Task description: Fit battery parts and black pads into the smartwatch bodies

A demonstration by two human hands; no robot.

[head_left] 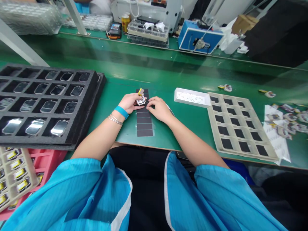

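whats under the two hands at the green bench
Partly, a strip of black pieces on the green bench: both its ends show. Whatever lies directly beneath the left hand, the small part it holds and the right hand is covered.

Bright, diffuse light covers my worktop (163,80); glare whitens the nearest glass panels (59,127), wide-angle distortion stretches my blue sleeves (57,189), and detail at my fingers (152,102) looks soft.

You've got a bright blue, faintly striped top (96,192), loose sleeves (79,173), white trim (123,212) along the front edges, black clothing (146,189) between, flat blue band (121,112) plus thin silvery bangles (115,119) at your left wrist (124,106).
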